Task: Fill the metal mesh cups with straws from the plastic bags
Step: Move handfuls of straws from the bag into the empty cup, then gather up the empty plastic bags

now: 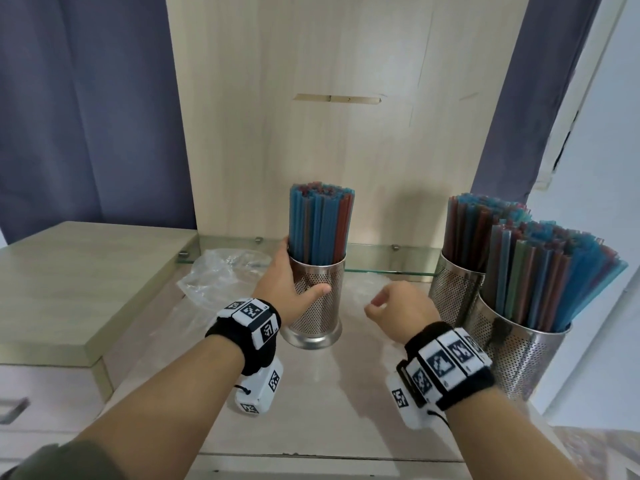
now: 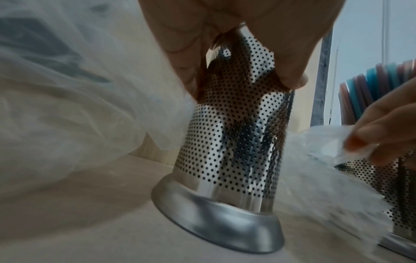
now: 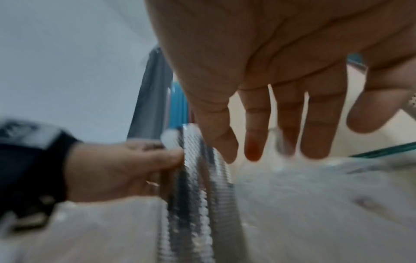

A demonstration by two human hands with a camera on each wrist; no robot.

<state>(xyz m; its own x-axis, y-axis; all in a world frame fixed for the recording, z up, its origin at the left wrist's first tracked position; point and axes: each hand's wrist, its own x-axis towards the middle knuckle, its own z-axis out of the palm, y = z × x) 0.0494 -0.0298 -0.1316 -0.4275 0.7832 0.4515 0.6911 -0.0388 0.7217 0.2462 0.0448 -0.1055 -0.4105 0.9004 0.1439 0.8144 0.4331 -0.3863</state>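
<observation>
A perforated metal cup (image 1: 318, 313) packed with upright blue and red straws (image 1: 320, 223) stands mid-table. My left hand (image 1: 292, 282) grips its upper wall, thumb (image 2: 290, 76) in front and the other fingers hidden behind the cup (image 2: 231, 133). To the cup's right, my right hand (image 1: 375, 306) hovers low with curled fingers. The left wrist view shows its fingertips (image 2: 358, 142) pinching a crumpled clear plastic bag (image 2: 315, 142). The right wrist view is blurred, with fingers (image 3: 254, 142) hanging over the bag beside the cup (image 3: 198, 178).
Two more straw-filled mesh cups (image 1: 453, 292) (image 1: 523, 358) stand at the right edge. Another clear bag (image 1: 221, 271) lies to the left of the held cup. A raised cabinet top (image 1: 69, 271) borders the left side. A low glass shelf (image 1: 381, 258) and a wooden panel close the back.
</observation>
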